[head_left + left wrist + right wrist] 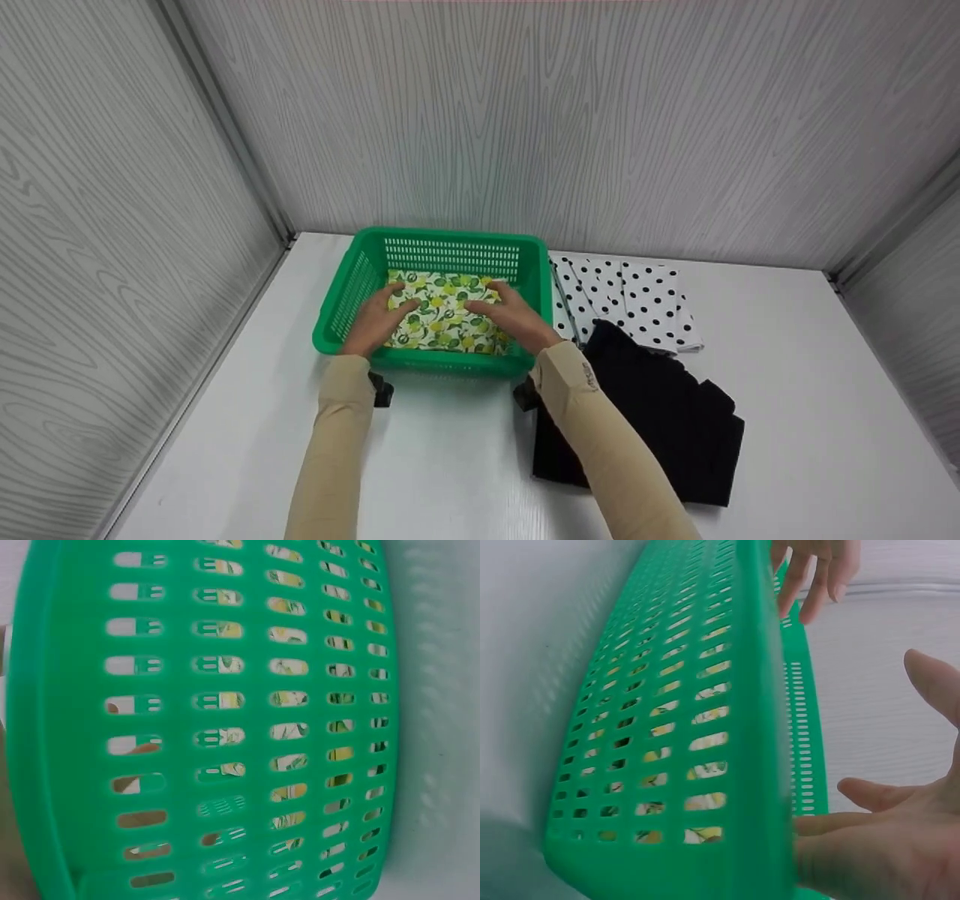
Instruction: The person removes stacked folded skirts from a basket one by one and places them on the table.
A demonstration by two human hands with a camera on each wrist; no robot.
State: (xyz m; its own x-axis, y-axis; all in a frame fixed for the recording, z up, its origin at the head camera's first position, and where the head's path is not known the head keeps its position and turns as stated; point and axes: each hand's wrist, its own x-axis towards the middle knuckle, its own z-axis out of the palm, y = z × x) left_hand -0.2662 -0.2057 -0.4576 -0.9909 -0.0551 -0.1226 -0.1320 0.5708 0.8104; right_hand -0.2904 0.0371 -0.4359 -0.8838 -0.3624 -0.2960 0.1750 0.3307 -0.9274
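A green plastic basket (442, 365) with slotted walls holds a folded cloth (442, 315) printed with yellow lemons and green leaves. Over the cloth's left side is my left hand (377, 319), thumb and fingers spread apart. My right hand (514, 315) reaches over the right side in much the same way, its thumb pointing inward. Neither hand grips anything. In the right wrist view, the right hand (885, 840) is at the basket's rim and the left hand (817, 566) has its fingers hanging downward. Basket wall (247, 712) fills most of the left wrist view, with the printed cloth showing through its slots.
Right of the basket lies a folded white cloth with black dots (649, 300). A black folded cloth (645, 420) lies in front of it, partly under my right forearm. The white table (457, 465) is bounded by grey wood-grain panels (525, 127) at the back and sides.
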